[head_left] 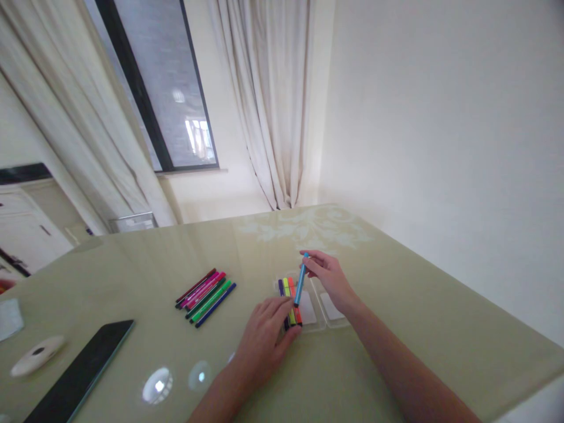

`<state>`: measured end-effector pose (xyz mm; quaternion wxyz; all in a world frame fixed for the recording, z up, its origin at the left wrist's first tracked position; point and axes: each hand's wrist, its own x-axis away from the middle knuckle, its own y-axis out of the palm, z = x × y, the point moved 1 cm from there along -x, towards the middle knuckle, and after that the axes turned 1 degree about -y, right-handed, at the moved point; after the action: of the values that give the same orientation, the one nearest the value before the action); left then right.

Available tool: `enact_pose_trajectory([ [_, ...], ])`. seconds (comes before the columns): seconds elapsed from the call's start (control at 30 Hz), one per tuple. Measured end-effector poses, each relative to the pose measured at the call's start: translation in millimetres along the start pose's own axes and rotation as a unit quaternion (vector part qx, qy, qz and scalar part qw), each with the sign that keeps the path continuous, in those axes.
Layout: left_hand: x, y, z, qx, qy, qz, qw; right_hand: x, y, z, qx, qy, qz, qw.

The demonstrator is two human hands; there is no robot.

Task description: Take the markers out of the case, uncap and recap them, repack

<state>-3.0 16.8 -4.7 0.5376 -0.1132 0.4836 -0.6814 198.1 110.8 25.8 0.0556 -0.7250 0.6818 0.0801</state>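
Observation:
My right hand (pixel 326 275) pinches a light-blue marker (pixel 300 285) near its upper end. The marker is held tilted over a clear plastic case (pixel 324 323), its dark lower end close to my left index finger. My left hand (pixel 267 330) rests at the case's left side, thumb and index finger spread apart. Between them show the lower ends of several markers lying side by side in the case: a dark blue one, a yellow one (pixel 286 286) and orange ones (pixel 291 288). My left fingers partly cover these markers. The case lies open, with a white panel in each half.
Left of the case, several markers (pixel 206 296) in dark red, pink, green and blue lie in a loose slanted row on the glossy table (pixel 145 276). A black tablet-like slab (pixel 83 370) and a white oval object (pixel 37 356) lie farther left. A wall borders the table's right side.

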Motion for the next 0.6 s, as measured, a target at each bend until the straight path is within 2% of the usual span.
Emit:
enact_pose_trajectory([
  [0.07, 0.3, 5.0, 0.1, -0.032, 0.032, -0.035, 0.998, -4.5, -8.3, 6.4, 0.057, 0.020, -0.023, 0.998],
  [0.2, -3.0, 7.1, 2.3, -0.068, 0.037, -0.072, 0.994, -4.9, -6.6, 21.2, 0.185, 0.042, -0.073, 0.979],
  [0.37, -7.2, 6.6, 8.6, -0.108, 0.032, -0.097, 0.989, 1.5, 7.2, 24.7, 0.330, -0.009, -0.050, 0.942],
  [0.6, -6.0, 14.7, 7.5, -0.106, 0.054, -0.084, 0.989, 6.9, 12.8, 16.4, 0.402, -0.028, -0.046, 0.914],
])
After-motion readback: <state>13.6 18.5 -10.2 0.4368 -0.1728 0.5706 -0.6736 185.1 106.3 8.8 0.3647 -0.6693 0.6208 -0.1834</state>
